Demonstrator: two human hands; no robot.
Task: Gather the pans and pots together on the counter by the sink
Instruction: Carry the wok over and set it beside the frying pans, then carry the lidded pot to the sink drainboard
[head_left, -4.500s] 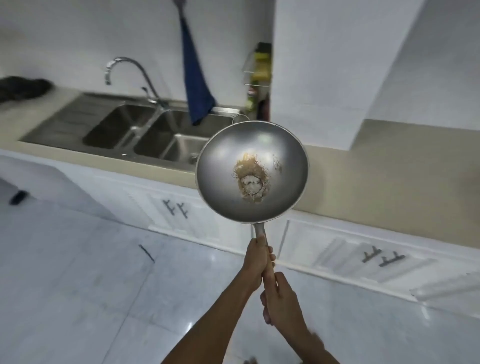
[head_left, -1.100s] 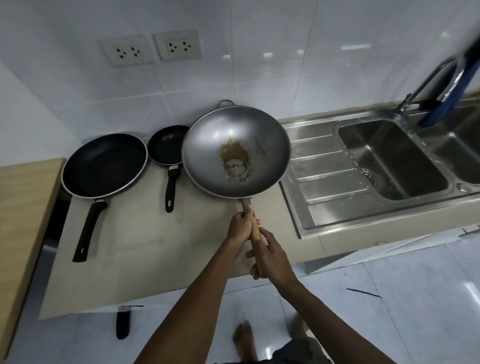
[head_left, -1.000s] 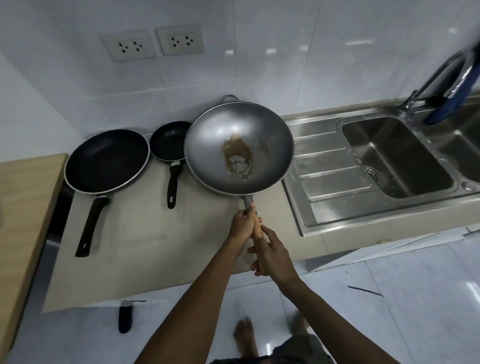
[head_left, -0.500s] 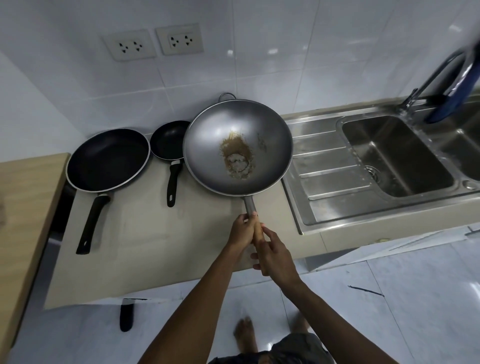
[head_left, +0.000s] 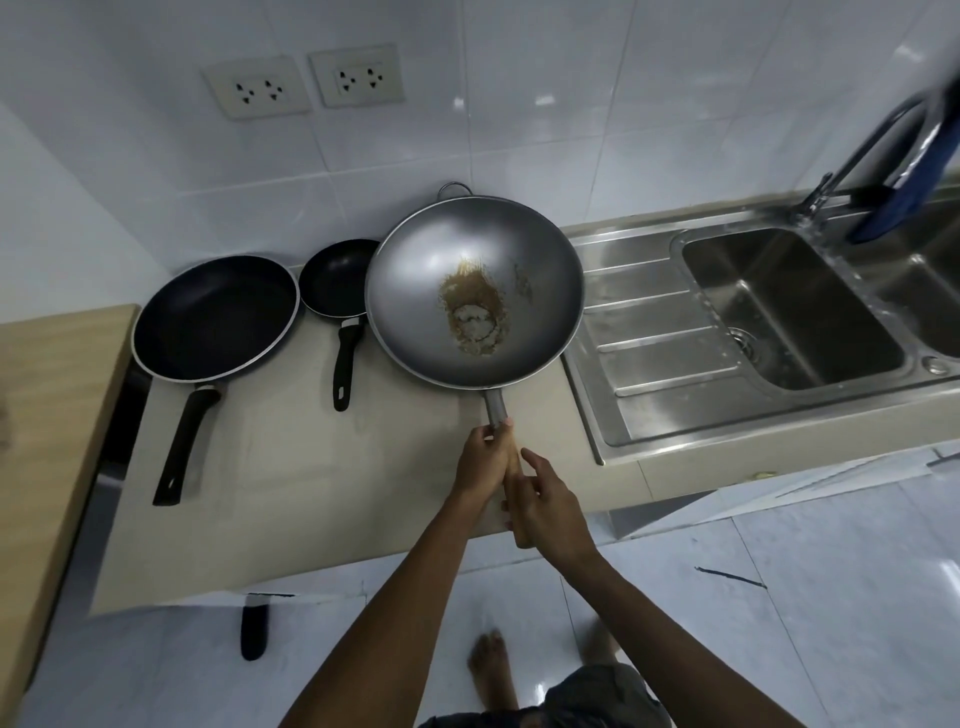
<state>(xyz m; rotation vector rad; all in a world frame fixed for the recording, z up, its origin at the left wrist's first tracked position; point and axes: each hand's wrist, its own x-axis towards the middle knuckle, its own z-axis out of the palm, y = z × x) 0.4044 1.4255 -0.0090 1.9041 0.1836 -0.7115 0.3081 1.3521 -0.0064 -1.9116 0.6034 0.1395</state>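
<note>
A grey steel wok (head_left: 475, 291) with a brown burnt patch in its middle sits low over the beige counter (head_left: 311, 483), just left of the sink's drainboard (head_left: 660, 343). Whether it touches the counter I cannot tell. My left hand (head_left: 483, 457) grips the wok's long handle near the bowl, and my right hand (head_left: 545, 504) wraps the handle's end behind it. The wok's left rim covers the edge of a small black frying pan (head_left: 337, 278). A large black frying pan (head_left: 215, 317) lies further left, its handle pointing toward me.
A steel sink basin (head_left: 779, 312) lies to the right, with a faucet (head_left: 857, 156) and a hanging blue cloth (head_left: 893, 208) above it. Two wall outlets (head_left: 306, 83) sit on the tiles. A wooden surface (head_left: 47, 415) borders the counter's left end. A dark object (head_left: 253, 634) lies on the floor.
Both hands carried the wok from right of the sink to the counter left of it. Over the last second it eased back toward the wall, beside the small pan.
</note>
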